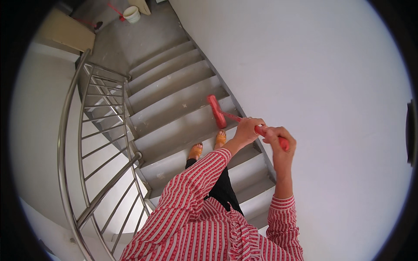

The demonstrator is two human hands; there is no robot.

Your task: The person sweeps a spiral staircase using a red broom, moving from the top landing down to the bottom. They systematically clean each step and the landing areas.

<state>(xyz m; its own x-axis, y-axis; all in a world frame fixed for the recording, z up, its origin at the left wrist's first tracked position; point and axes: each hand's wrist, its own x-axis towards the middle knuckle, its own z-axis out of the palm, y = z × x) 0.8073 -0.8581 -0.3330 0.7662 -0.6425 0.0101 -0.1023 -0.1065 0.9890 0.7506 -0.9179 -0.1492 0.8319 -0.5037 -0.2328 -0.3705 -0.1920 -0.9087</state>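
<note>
Both of my hands are wrapped around the handle of a red broom (217,112). My right hand (281,140) grips it near the rounded red end, close to the white wall. Lower on the handle, my left hand (249,130) has its fingers closed around it. The broom's long head reaches down by the right side of a grey stair tread (176,125), just beyond my feet. Whether its bristles touch the step is hard to make out. My feet, in tan sandals (196,151), stand on the stairs behind the broom head.
A stainless steel railing (62,140) runs along the left. The white wall (310,81) with a dark skirting borders the right side. On the landing stand a pale bucket (132,14), a long red-handled tool (115,9) beside it, and another dark-headed one (98,25) near a tan panel (65,31).
</note>
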